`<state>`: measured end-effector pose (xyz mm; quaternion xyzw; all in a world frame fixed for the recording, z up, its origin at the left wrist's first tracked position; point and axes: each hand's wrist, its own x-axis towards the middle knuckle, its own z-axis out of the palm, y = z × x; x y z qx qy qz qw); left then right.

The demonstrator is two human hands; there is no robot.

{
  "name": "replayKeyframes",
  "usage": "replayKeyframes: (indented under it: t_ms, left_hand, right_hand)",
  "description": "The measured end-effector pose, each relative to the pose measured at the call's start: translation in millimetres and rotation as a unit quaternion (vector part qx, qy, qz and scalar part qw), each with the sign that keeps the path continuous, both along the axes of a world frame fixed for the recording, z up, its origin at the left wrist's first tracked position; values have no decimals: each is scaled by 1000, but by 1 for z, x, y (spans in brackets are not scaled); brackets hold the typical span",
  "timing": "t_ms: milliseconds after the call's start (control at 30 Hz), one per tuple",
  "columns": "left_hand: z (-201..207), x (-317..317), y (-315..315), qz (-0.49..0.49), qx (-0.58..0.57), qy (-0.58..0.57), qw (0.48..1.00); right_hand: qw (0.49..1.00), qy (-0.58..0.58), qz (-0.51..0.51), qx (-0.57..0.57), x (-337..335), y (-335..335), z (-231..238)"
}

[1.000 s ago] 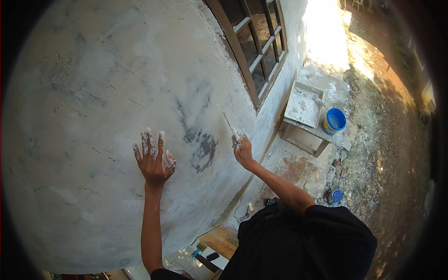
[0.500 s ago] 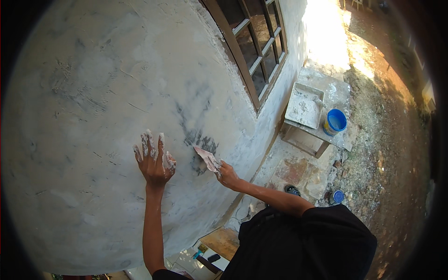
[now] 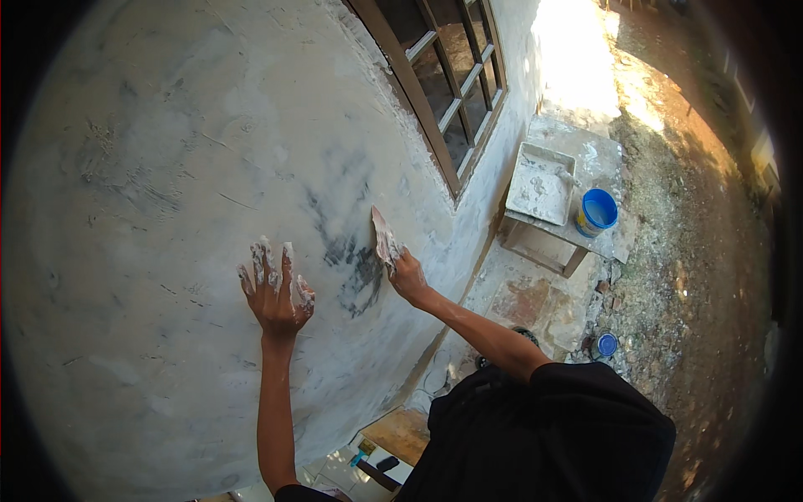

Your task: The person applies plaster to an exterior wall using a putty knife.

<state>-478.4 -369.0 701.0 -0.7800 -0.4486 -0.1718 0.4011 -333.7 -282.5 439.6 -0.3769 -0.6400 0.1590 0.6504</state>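
My right hand (image 3: pixel 408 274) is closed around a putty knife (image 3: pixel 385 238) smeared with pale plaster, its blade against the wall (image 3: pixel 209 335). Grey-white filler coats that wall unevenly, and a dark patch (image 3: pixel 351 272) shows just left of the blade. Further left, my left hand (image 3: pixel 278 297) is raised in front of the wall with its fingers spread and white paste on them. Nothing is held in it; whether it touches the wall I cannot tell.
A brown-framed window (image 3: pixel 456 92) is set in the wall at upper right. Beyond it, a low table (image 3: pixel 606 155) carries a plaster-smeared tray (image 3: pixel 544 205) and a blue bucket (image 3: pixel 597 212). A blue-lidded can (image 3: pixel 606 344) stands on the rubble-strewn ground. Below lies a wooden board (image 3: pixel 397 435).
The putty knife in my right hand has moved up and slightly right along the wall, its blade turning more upright. My left hand stays nearly where it was. The view has shifted slightly.
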Motion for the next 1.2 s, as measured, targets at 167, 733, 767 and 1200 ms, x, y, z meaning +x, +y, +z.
replayKeyframes:
  t_ms: [167, 733, 767, 1200]
  left_hand:
    - [2, -2, -2, 1, -4, -7, 1000]
    - [3, 3, 3, -7, -10, -20, 1000]
    - [4, 2, 3, -14, -10, -12, 1000]
    - [4, -5, -6, 6, -5, -21, 1000]
  right_hand:
    - [994, -33, -9, -105, -14, -5, -3]
    - [980, -43, 11, -193, -17, -1, 17]
    - [980, -42, 8, -196, -18, -1, 19]
    - [982, -41, -19, -184, 8, 28, 55]
